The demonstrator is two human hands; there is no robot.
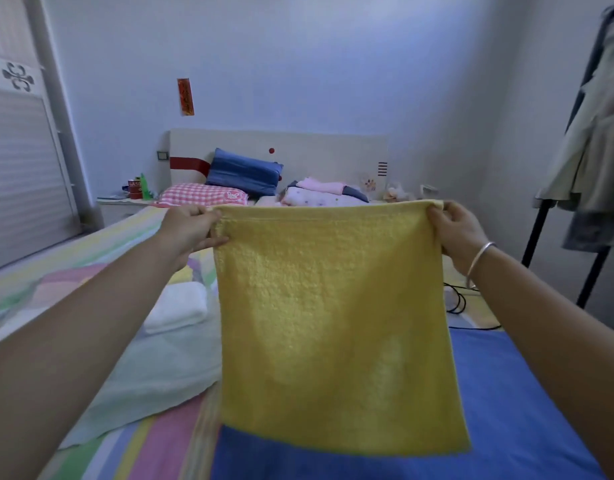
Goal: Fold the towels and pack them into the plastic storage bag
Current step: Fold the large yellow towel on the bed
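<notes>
Head view: left hand (191, 227) and right hand (452, 227) each pinch the yellow towel's (336, 327) top corners, grip clamped.

Bare left forearm (91, 323), bare right forearm (558, 317), left hand (189, 226) and right hand (459, 230) both bare, a slim, smooth silver bangle (478, 263) round the right wrist

My yellow towel (336, 323) hides part of the blue cloth (506, 410) behind it, and the coat (596, 133) runs off the right edge.
</notes>
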